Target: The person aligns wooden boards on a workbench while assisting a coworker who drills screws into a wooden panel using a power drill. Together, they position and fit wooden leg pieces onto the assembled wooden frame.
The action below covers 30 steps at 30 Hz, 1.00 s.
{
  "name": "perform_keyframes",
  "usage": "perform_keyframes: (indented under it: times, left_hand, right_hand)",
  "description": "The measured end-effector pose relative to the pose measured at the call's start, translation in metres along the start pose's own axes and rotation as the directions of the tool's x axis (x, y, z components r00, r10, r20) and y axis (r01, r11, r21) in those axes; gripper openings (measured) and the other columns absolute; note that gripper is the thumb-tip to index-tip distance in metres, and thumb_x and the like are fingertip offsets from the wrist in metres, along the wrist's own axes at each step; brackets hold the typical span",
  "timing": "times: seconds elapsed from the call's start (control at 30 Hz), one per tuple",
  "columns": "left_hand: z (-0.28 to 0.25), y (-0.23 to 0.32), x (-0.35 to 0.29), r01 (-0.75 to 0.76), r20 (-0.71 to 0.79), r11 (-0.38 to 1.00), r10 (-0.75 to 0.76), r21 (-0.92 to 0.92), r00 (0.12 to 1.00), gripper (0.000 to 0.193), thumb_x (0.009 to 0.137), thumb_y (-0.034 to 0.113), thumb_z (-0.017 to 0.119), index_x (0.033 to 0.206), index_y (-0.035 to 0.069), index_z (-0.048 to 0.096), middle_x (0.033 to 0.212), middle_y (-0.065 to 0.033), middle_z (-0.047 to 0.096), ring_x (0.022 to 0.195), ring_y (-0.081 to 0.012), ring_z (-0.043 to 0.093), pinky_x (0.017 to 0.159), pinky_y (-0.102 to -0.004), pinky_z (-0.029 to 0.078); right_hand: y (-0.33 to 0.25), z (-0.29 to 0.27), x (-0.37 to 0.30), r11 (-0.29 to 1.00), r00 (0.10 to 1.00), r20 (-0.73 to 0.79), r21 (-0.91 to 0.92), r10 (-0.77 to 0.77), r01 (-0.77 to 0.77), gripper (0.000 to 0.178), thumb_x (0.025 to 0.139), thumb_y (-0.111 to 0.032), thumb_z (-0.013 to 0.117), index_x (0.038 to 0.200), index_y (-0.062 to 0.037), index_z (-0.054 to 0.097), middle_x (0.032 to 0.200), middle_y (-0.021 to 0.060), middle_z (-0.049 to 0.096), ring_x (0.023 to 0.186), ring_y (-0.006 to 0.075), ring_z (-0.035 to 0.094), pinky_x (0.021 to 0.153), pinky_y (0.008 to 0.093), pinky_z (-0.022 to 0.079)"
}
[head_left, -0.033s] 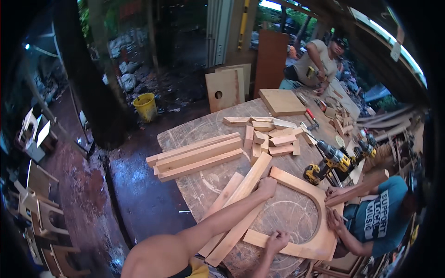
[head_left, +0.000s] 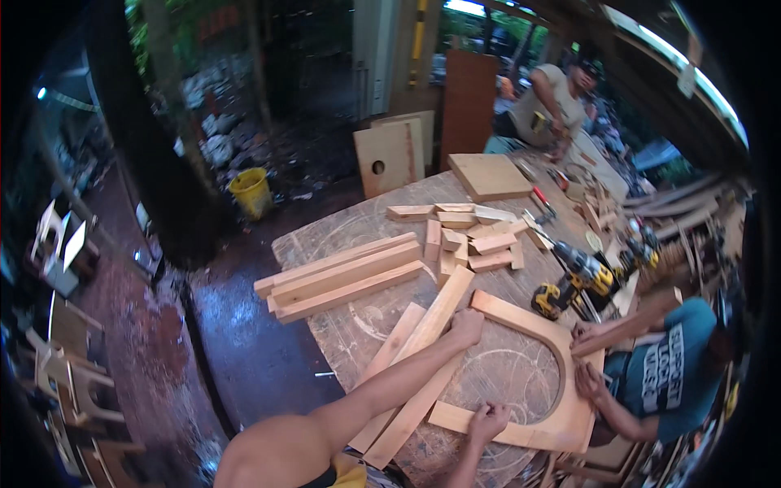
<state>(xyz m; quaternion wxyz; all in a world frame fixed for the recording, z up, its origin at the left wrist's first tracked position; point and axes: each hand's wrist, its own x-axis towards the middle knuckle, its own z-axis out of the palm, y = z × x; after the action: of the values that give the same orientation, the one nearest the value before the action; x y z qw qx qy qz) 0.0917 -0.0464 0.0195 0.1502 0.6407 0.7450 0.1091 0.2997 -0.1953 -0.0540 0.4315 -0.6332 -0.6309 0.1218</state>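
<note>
A U-shaped wooden frame (head_left: pixel 521 317) lies flat on the workbench, its open side toward me. My left hand (head_left: pixel 467 327) is closed beside the frame's far leg, over the edge of a long wooden plank (head_left: pixel 435 313). Its fingertips are turned away, so what they hold, if anything, is hidden. Next to the near leg, my right hand (head_left: pixel 490 421) is curled with its fingers together; I cannot make out anything inside it. Across the frame, a co-worker's hands (head_left: pixel 590 378) rest at its curved end, by a dark wooden board (head_left: pixel 630 325).
Long battens (head_left: pixel 350 281) lie at the bench's left, and several short cut blocks (head_left: pixel 472 236) are piled behind the frame. A yellow cordless drill (head_left: pixel 573 281) stands to the right. Farther back are a thick wooden panel (head_left: pixel 488 177) and another person (head_left: pixel 553 110). Yellow bucket (head_left: pixel 251 193) on the floor.
The whole view has shifted slightly to the left. Both my hands keep nearly the same place beside the frame.
</note>
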Motion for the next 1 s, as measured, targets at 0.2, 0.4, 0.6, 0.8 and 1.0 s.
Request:
perform_keyframes:
  times: [0.2,0.4,0.6,0.8,1.0]
  left_hand:
    - [-0.004,-0.019,0.005,-0.019,-0.002,0.998,0.019,-0.054,1.000,0.040,0.068,0.026,0.081,0.097,0.000,0.072,0.094,-0.0210,0.072,0.090,-0.0342,0.072,0.080,-0.0437,0.059]
    - [-0.005,0.000,0.009,-0.048,0.087,0.999,0.048,0.001,0.995,0.042,0.068,0.029,0.081,0.098,0.001,0.072,0.097,-0.0223,0.072,0.094,-0.0357,0.071,0.083,-0.0439,0.058]
    - [-0.013,-0.016,0.000,-0.043,0.054,0.998,0.045,-0.037,0.998,0.041,0.065,0.030,0.081,0.093,0.000,0.072,0.097,-0.0229,0.072,0.092,-0.0359,0.071,0.082,-0.0439,0.058]
    - [-0.016,0.000,-0.001,0.012,0.074,1.000,-0.011,-0.021,0.997,0.040,0.065,0.030,0.080,0.094,0.003,0.073,0.098,-0.0212,0.072,0.095,-0.0348,0.071,0.082,-0.0436,0.057]
    - [-0.018,0.005,0.003,0.014,0.135,1.000,-0.016,0.016,0.991,0.045,0.066,0.035,0.078,0.097,0.002,0.073,0.101,-0.0210,0.072,0.096,-0.0338,0.071,0.084,-0.0428,0.057]
  right_hand:
    - [-0.005,0.003,0.013,0.997,0.998,-0.023,-0.036,-0.065,0.064,0.007,0.071,0.002,0.062,0.076,-0.0013,0.067,0.082,0.0178,0.058,0.077,0.0350,0.060,0.070,0.0445,0.049]
    - [0.003,-0.003,0.009,1.000,0.996,-0.085,-0.005,-0.001,0.001,0.008,0.073,0.002,0.063,0.077,-0.0015,0.069,0.081,0.0161,0.060,0.073,0.0326,0.061,0.067,0.0419,0.050]
    - [-0.010,-0.001,0.005,0.999,0.996,-0.074,-0.013,-0.041,0.040,0.006,0.073,0.000,0.064,0.076,-0.0016,0.069,0.079,0.0146,0.059,0.072,0.0306,0.060,0.066,0.0411,0.050]
    - [-0.011,0.000,0.006,0.998,0.996,-0.080,-0.052,-0.030,0.026,0.006,0.073,0.000,0.065,0.076,-0.0010,0.070,0.078,0.0142,0.059,0.072,0.0300,0.060,0.066,0.0408,0.049]
    - [-0.007,-0.004,0.009,1.000,0.995,-0.096,-0.026,-0.019,0.017,0.007,0.073,0.000,0.064,0.078,-0.0012,0.070,0.079,0.0146,0.059,0.073,0.0305,0.061,0.066,0.0407,0.050]
